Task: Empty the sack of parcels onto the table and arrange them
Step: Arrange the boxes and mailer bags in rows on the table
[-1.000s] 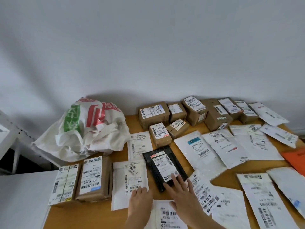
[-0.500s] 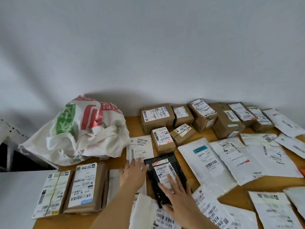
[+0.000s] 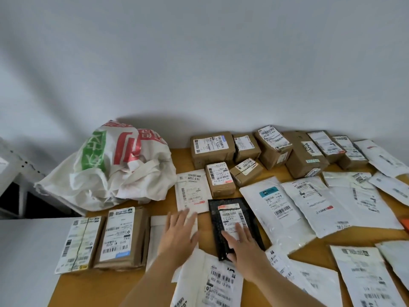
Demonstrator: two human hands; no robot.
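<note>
A crumpled white sack (image 3: 115,169) with red and green print lies at the table's back left. My left hand (image 3: 179,235) lies flat, fingers spread, on a white padded envelope (image 3: 158,238). My right hand (image 3: 243,247) presses flat on the near end of a black mailer (image 3: 234,220) with a white label. A small white envelope (image 3: 190,189) lies just beyond my left hand. Another white mailer (image 3: 212,282) sits under my forearms at the near edge. Neither hand grips anything.
Brown boxes (image 3: 212,147) line the back by the wall. White mailers (image 3: 274,204) cover the wooden table (image 3: 181,156) to the right. Two brown parcels (image 3: 121,235) lie at the left edge beside a white surface (image 3: 26,258). An orange mailer (image 3: 406,224) shows at far right.
My left hand has slid forward from the near edge onto the white padded envelope. My right hand stays on the black mailer, which has shifted slightly away. The camera has tilted.
</note>
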